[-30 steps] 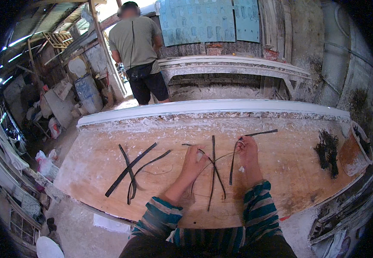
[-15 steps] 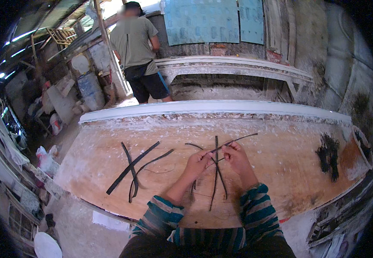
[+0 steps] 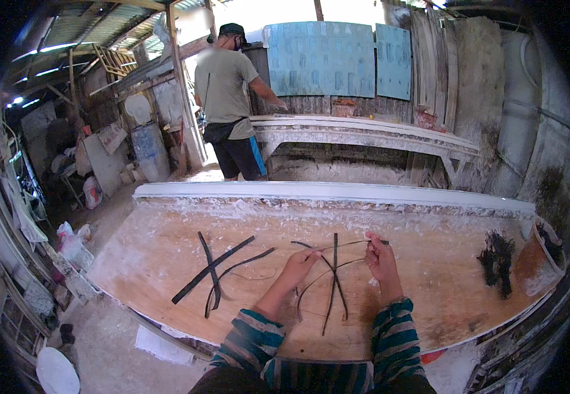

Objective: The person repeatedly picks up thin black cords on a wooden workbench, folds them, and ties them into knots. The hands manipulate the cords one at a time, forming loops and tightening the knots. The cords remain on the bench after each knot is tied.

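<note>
Between my two hands a thin black strip (image 3: 344,245) is stretched above the wooden tabletop. My left hand (image 3: 302,264) pinches it at one side, and the fingertips of my right hand (image 3: 381,259) are closed on it near its other end. Below and between the hands lie several crossed black strips (image 3: 334,282), some straight and some curved. Left of my left hand rests another group of crossed black strips (image 3: 212,270), one wider than the others. What the strips are made of I cannot tell.
At the table's right end lie a dark bundle of strips (image 3: 497,262) and a tipped orange-brown bucket (image 3: 539,262). A white raised ledge (image 3: 337,192) runs along the far edge. Beyond it, another person (image 3: 229,92) stands at a long whitish bench (image 3: 363,129).
My right hand has moved right, away from my left, drawing out the strip between them. The view has tilted up. The other person's arm now reaches over the bench.
</note>
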`<state>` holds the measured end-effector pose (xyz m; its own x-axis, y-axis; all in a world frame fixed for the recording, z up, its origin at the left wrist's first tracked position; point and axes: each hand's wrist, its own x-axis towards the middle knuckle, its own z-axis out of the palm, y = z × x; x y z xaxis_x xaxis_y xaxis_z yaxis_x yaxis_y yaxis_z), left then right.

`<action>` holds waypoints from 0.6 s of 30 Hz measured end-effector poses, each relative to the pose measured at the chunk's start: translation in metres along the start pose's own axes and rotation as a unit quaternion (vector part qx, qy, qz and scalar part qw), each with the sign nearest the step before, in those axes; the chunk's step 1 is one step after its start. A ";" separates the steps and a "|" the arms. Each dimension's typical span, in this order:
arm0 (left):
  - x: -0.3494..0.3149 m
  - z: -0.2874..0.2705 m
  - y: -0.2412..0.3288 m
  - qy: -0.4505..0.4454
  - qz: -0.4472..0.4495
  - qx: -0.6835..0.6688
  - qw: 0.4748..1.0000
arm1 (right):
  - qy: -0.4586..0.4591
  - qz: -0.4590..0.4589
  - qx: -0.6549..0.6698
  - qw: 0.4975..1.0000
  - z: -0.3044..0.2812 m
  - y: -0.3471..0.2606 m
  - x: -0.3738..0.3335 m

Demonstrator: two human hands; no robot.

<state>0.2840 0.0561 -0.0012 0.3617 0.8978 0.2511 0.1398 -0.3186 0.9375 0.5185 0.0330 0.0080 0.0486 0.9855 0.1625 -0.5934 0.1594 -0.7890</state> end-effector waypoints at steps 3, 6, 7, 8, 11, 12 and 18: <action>-0.005 -0.002 0.009 0.030 -0.031 0.003 0.999 | 0.039 -0.002 0.021 0.999 -0.008 0.003 0.002; -0.007 -0.004 0.006 0.068 -0.007 -0.021 0.997 | 0.059 -0.011 0.074 0.995 -0.022 0.003 0.004; -0.006 -0.007 0.002 0.081 0.003 -0.015 0.997 | 0.047 -0.017 0.092 0.994 -0.025 0.003 0.004; -0.005 -0.008 0.000 0.092 0.012 -0.008 0.996 | 0.036 -0.023 0.111 0.993 -0.027 0.002 0.004; -0.003 -0.012 -0.009 0.114 -0.058 -0.040 0.991 | 0.020 -0.035 0.196 0.980 -0.031 0.002 0.007; -0.001 -0.015 -0.015 0.117 -0.023 -0.021 0.993 | 0.021 -0.041 0.186 0.981 -0.031 0.003 0.008; 0.001 -0.021 -0.035 0.144 0.075 0.113 0.980 | -0.002 -0.076 0.159 0.984 -0.034 0.005 0.010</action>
<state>0.2601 0.0749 -0.0286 0.1234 0.8739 0.4702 0.3173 -0.4837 0.8157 0.5430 0.0453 -0.0148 0.1537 0.9510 0.2684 -0.8009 0.2789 -0.5299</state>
